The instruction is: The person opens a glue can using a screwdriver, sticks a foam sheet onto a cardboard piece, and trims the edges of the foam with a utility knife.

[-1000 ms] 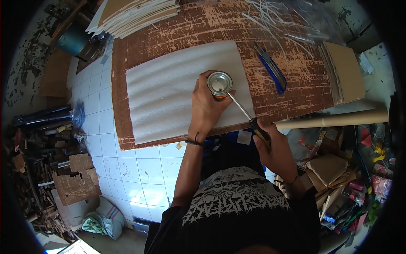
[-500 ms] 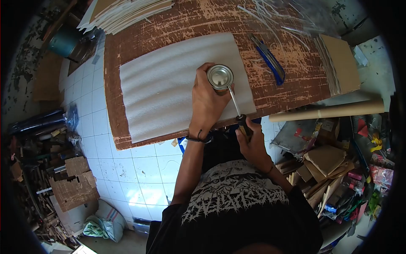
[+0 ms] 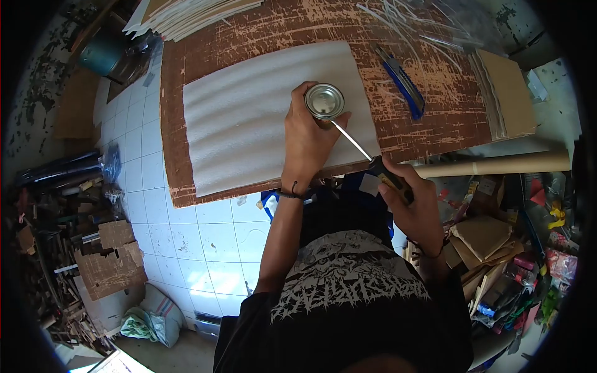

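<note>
My left hand (image 3: 308, 140) is wrapped round a small metal can (image 3: 324, 101), its round silver lid facing up at me. In my right hand (image 3: 415, 202) is a screwdriver (image 3: 356, 144), gripped by its dark handle. The long shaft slants up and left, and its tip is at the lid's lower right rim; whether it sits under the lid I cannot tell. Beneath the can lies a white foam sheet (image 3: 242, 124) on the scratched brown board table (image 3: 435, 133).
A blue utility knife (image 3: 403, 86) lies right of the foam sheet. White strips (image 3: 398, 22) and folded cardboard (image 3: 507, 93) are farther right. Stacked sheets (image 3: 193, 15) fill the back left. A cardboard tube (image 3: 497, 164) runs along the table's right front edge, above piled scraps.
My right hand has swung right and outward with the screwdriver, so the shaft now lies at a flatter slant. My left hand still holds the can. The whole view has shifted slightly.
</note>
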### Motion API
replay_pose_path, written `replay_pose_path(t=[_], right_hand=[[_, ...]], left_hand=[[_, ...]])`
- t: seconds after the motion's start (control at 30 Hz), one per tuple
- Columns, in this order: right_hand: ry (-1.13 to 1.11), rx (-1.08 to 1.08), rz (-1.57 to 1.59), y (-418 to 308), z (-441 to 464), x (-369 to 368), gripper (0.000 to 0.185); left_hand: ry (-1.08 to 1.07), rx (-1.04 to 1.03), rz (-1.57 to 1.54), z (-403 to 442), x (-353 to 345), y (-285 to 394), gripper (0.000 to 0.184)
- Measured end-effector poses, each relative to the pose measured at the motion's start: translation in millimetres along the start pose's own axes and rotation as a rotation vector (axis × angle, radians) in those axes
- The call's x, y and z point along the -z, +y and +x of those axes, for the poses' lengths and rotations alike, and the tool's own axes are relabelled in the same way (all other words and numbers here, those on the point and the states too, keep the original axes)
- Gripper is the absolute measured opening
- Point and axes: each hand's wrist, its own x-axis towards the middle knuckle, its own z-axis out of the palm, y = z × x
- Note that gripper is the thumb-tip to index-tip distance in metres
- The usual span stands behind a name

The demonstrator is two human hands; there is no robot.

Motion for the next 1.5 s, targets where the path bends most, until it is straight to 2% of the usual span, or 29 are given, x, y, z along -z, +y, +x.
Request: replay_pose_path(t=[0.1, 0.2, 0.4, 0.53, 0.6, 0.7, 0.83, 1.0, 1.1, 1.2, 1.3, 1.4, 1.5], right_hand=[[0.064, 0.079, 0.034, 10.4, -2.4, -9.0, 0.041], [0.038, 0.027, 0.005, 11.0, -4.7, -7.0, 0.041], [0.113, 0.111, -0.011, 14.3, -0.2, -8.1, 0.038], [0.097, 0.088, -0.010, 10.6, 3.9, -7.4, 0.039], [0.095, 0.050, 0.012, 9.1, 4.2, -15.0, 0.039], [0.219, 0.205, 0.029, 42.5, 1.2, -47.9, 0.038], [0.247, 0.188, 0.130, 62.9, -4.0, -73.9, 0.041], [0.351, 0.257, 0.094, 86.7, 2.1, -105.7, 0.045], [0.345, 0.171, 0.191, 83.3, -1.0, -107.5, 0.046], [0.235, 0.137, 0.188, 62.3, -1.6, -75.2, 0.046], [0.204, 0.192, 0.075, 43.8, 2.4, -38.3, 0.041], [0.130, 0.146, -0.033, 17.7, 3.1, -11.1, 0.041], [0.079, 0.067, -0.049, -6.0, 7.6, -0.2, 0.040]], left_hand=[[0.020, 0.023, 0.019, 0.6, -0.6, 2.7, 0.067], [0.033, 0.006, 0.034, 0.5, -1.6, 0.0, 0.066], [0.042, -0.043, 0.073, 1.3, -1.5, -1.9, 0.065], [0.024, -0.047, 0.076, 2.5, -0.1, -3.0, 0.065], [0.011, -0.048, 0.093, 4.4, 2.4, -1.8, 0.065], [0.002, -0.064, 0.103, 4.3, 3.1, -2.9, 0.067], [-0.010, -0.044, 0.108, 3.2, 2.6, -3.2, 0.069], [-0.008, -0.021, 0.108, 3.5, 3.6, -2.9, 0.066], [-0.006, -0.053, 0.087, 2.4, 2.5, -4.3, 0.068], [0.036, 0.038, -0.063, 0.1, 5.2, 2.4, 0.073], [0.090, -0.151, 0.002, 0.8, -1.0, -12.8, 0.078], [0.064, -0.187, 0.020, 0.0, 0.4, -9.2, 0.075], [-0.009, -0.015, 0.049, 1.0, 4.8, 0.9, 0.070]])
